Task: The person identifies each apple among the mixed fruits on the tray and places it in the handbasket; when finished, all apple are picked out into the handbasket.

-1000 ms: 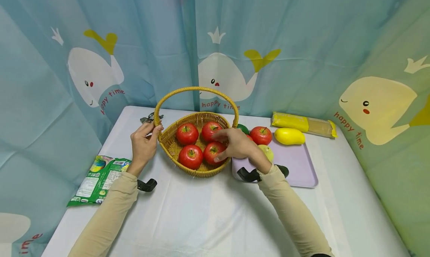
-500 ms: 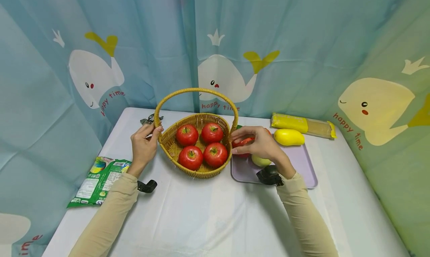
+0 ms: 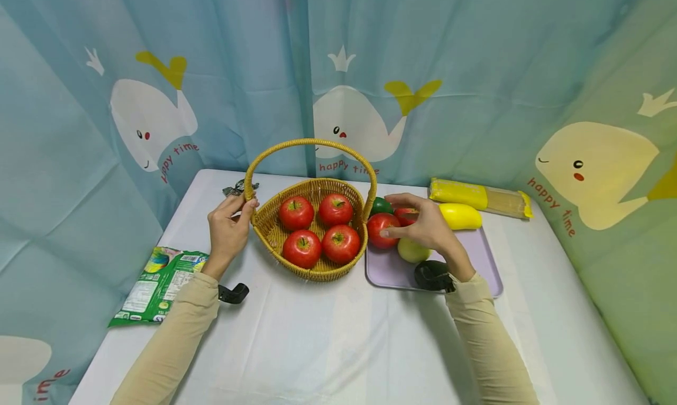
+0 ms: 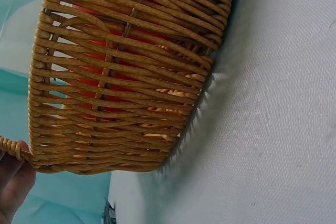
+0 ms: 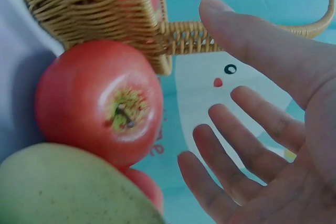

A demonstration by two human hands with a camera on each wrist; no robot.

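Note:
A wicker basket (image 3: 312, 274) with a tall arched handle holds several red apples (image 3: 341, 244). My left hand (image 3: 228, 231) pinches the foot of the handle at the basket's left end; the left wrist view shows those fingers (image 4: 13, 192) beside the woven wall. Over the lilac tray (image 3: 478, 264) hovers my right hand (image 3: 428, 226), fingers spread and holding nothing. Nearest to it is a red apple (image 3: 382, 231) at the tray's left side, seen stem-on in the right wrist view. A pale green fruit (image 5: 68, 192) lies close by, and another red apple (image 3: 405, 216) is partly hidden behind the fingers.
Also on the tray are a dark green fruit (image 3: 379, 206) and a yellow mango-shaped fruit (image 3: 461, 217). Behind it lies a yellow pack of noodles (image 3: 478, 197). A green snack bag (image 3: 158, 284) is at the left, a dark wrapped item (image 3: 233, 188) behind the basket. Curtains (image 3: 254, 70) enclose the table.
My right hand has moved right, from over the apples in the basket to above the tray, with its fingers spread. My left hand keeps its hold on the handle.

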